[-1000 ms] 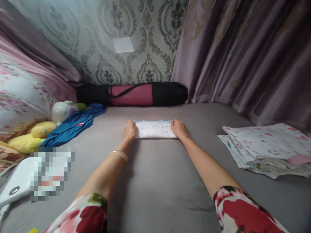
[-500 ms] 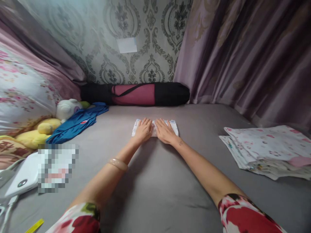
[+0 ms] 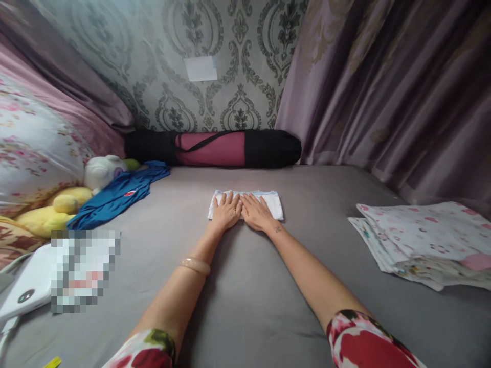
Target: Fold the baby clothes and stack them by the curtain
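A small folded white cloth (image 3: 274,205) with a pale blue edge lies flat on the grey bed sheet (image 3: 245,286). Resting on its left half is my left hand (image 3: 227,210), palm down with the fingers stretched out. My right hand (image 3: 256,212) presses flat beside it, fingers extended, and the two hands meet near the cloth's middle. Both hands cover much of the cloth, so its centre is hidden. A bangle circles my left forearm.
Patterned folded cloths (image 3: 425,235) are stacked at the right. A black and maroon long bag (image 3: 210,148) lies along the wall. On the left are a blue garment (image 3: 118,197), a yellow plush toy (image 3: 53,212), a floral pillow (image 3: 34,148) and a white device (image 3: 30,286) with a cable.
My hands have drawn closer together on the cloth, the right one shifting slightly left. Both still lie flat. The view has moved a little.
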The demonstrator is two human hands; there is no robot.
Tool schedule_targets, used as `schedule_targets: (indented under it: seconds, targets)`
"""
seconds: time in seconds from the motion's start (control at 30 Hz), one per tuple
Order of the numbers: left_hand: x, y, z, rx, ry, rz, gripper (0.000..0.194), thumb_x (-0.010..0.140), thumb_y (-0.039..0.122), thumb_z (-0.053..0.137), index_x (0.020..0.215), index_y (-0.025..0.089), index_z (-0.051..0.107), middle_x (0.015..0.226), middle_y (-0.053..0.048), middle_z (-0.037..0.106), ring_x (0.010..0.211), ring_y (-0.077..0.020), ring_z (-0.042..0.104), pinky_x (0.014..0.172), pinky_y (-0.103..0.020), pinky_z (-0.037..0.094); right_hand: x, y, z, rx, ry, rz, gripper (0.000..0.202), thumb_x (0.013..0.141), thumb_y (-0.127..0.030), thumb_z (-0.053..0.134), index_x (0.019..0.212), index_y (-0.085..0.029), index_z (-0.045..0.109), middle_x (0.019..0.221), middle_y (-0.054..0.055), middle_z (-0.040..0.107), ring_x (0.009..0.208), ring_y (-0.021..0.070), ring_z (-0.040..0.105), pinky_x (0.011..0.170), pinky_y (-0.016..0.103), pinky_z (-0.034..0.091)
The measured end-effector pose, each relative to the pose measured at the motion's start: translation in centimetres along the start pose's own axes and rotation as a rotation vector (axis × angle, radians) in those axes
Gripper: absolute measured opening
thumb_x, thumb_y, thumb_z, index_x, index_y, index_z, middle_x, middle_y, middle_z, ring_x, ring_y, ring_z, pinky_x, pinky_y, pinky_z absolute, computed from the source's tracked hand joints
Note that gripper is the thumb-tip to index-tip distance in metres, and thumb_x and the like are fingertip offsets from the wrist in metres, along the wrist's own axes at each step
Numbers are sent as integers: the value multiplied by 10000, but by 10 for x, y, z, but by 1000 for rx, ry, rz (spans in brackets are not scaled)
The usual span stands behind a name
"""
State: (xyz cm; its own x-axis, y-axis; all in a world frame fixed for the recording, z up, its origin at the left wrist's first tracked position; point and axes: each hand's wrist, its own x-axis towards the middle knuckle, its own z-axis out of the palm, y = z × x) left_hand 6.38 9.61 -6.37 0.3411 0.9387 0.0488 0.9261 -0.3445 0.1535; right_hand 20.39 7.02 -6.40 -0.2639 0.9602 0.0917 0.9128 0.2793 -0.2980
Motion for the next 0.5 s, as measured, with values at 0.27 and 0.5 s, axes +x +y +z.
schedule_targets:
  seconds: [0.27, 0.5]
  targets:
    - [-2, 3, -12, -2, 1, -10, 535, 1003, 398, 190, 1473, 221, 375, 1551, -85, 338, 1444, -301, 260, 1147, -586, 176, 2, 1, -12, 55, -57, 24, 563, 974, -282, 215, 1513, -143, 298, 1579, 61, 271, 1466, 207, 182, 1186, 476, 102]
    - [2, 16, -13, 6, 208, 80, 511, 1005, 339, 204, 1437, 191, 433, 1514, -87, 405, 1447, -240, 268, 1190, -518, 103, 7, 5, -14, -16, 97, 25, 565, 957, -229, 232, 1492, -74, 324, 1565, 99, 297, 1463, 211, 190, 1195, 454, 59]
